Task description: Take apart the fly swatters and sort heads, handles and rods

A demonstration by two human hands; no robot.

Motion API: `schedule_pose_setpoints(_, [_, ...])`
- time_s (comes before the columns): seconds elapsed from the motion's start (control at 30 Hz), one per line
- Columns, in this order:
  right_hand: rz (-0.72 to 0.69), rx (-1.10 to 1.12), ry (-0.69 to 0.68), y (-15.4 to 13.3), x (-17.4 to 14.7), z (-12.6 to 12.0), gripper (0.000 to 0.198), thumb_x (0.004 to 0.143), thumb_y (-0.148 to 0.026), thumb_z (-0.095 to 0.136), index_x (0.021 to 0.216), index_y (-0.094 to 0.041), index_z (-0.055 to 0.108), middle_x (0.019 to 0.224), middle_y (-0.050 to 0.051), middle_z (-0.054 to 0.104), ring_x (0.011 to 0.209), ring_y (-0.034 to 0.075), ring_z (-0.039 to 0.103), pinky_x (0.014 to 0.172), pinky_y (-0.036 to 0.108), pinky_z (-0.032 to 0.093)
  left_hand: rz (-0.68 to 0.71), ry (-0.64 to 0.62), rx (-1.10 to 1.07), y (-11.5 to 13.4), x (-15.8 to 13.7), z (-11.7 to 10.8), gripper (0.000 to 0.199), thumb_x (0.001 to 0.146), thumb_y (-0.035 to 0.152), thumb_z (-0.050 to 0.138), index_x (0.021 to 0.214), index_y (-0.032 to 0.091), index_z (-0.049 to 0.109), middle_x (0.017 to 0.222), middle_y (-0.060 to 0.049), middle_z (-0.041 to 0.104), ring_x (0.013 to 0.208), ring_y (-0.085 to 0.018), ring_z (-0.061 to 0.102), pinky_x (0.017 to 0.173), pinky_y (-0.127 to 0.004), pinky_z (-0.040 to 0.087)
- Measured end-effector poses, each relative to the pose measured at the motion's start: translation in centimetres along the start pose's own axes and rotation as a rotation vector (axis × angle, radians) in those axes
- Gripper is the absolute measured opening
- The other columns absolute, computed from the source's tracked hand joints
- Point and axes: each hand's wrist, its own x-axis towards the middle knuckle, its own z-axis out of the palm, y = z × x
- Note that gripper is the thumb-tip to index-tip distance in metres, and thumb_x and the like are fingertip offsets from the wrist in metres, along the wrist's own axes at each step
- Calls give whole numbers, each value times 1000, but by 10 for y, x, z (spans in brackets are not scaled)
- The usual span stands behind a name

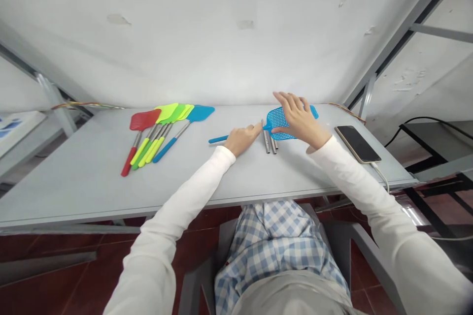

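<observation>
A blue fly swatter [277, 119] lies crosswise in front of me, its mesh head to the right and its blue handle to the left. My left hand [242, 139] is closed around its shaft near the neck, hiding most of the shaft. Over the mesh head is my right hand [298, 119], fingers stretched out and thumb apart, covering part of the mesh. It seems to touch the head, though the contact is partly hidden. Several short metal tubes [266, 141] lie on the table beneath the neck of the swatter, between my hands.
To the left, several fly swatters lie fanned out: a red one [145, 119], yellow-green and green ones [166, 112], and a blue one [200, 112]. A phone [356, 143] with a white cable [380, 177] rests on the grey table [177, 179] at right. A white wall [207, 49] stands behind.
</observation>
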Motion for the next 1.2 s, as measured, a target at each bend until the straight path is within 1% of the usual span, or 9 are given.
schedule_pose_setpoints(0.1, [26,-9,-46,-3,11,-2,67,89,-56,53,138,-12,45,128,22,56,126,37,46,107,59,26,-34,19,16,-5,1,-2,42,102,28,19,123,18,54,93,-14,68,83,-25,70,67,-31,49])
schedule_pose_setpoints(0.2, [-35,-48,-7,-25,-2,1,39,97,-31,45,131,-14,52,130,18,58,127,32,46,108,51,27,-139,31,10,-20,3,-1,44,102,29,17,122,17,54,93,-15,68,82,-24,70,67,-30,48])
schedule_pose_setpoints(0.3, [-125,-53,37,-44,-22,3,43,97,-13,32,137,-15,49,143,14,50,133,27,42,107,44,29,-218,54,2,-31,3,1,47,102,36,16,123,16,53,96,-16,68,84,-24,70,67,-28,47])
schedule_pose_setpoints(0.47, [-96,-17,-42,-34,-13,-4,38,100,-28,33,122,-14,60,125,17,62,113,29,54,98,45,35,-102,34,-29,-18,1,5,43,102,34,19,118,16,55,94,-15,68,81,-22,70,65,-27,46])
schedule_pose_setpoints(0.67, [-35,-19,-116,-8,22,-4,61,90,-56,51,127,-9,53,122,22,59,118,34,50,103,50,29,-36,41,17,-6,0,1,41,101,24,20,122,18,54,91,-14,67,78,-25,70,64,-31,47])
schedule_pose_setpoints(0.8, [-104,-89,-11,-27,3,4,29,98,-29,41,117,-14,58,117,17,64,109,29,54,98,45,33,-109,41,32,-23,2,-1,43,101,24,17,124,19,53,94,-15,67,79,-24,70,66,-31,48])
schedule_pose_setpoints(0.93, [-240,-89,23,-40,-26,15,35,96,-9,32,114,-16,60,138,13,55,119,27,51,91,40,37,-175,43,24,-35,2,4,42,101,32,21,122,18,54,97,-16,68,83,-24,70,68,-30,48])
schedule_pose_setpoints(1.07, [-190,-3,-3,-26,-18,11,32,99,-26,37,118,-14,59,122,15,64,108,27,56,90,40,38,-72,-15,25,-21,0,5,37,100,25,24,122,17,54,96,-15,68,83,-25,70,68,-31,49])
schedule_pose_setpoints(1.2, [-70,-13,26,-8,9,1,59,90,-55,52,131,-12,51,130,21,56,122,34,47,99,48,34,-7,16,26,-5,1,-3,40,100,20,20,123,18,53,93,-14,67,81,-25,70,66,-31,49])
